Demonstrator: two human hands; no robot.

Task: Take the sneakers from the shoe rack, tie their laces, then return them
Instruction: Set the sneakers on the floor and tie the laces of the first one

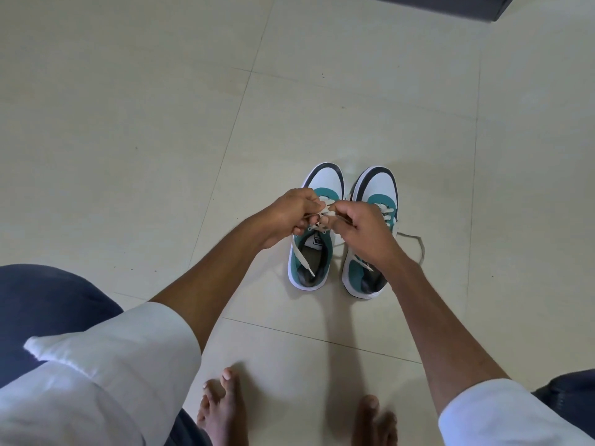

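Note:
Two white, teal and black sneakers stand side by side on the tiled floor, toes pointing away from me. Over the left sneaker [314, 252] my left hand [289, 217] and my right hand [363, 226] meet, each pinching part of its white laces [323, 211]. One lace end hangs down into that shoe's opening. The right sneaker [370, 201] is partly hidden by my right hand and forearm. Its lace [417, 244] trails loose on the floor to the right.
My bare feet [222, 410] stand on the cream tiles at the bottom edge. A dark piece of furniture [434, 4] shows at the top right corner. Open tiled floor [128, 123] lies to the left and beyond the shoes.

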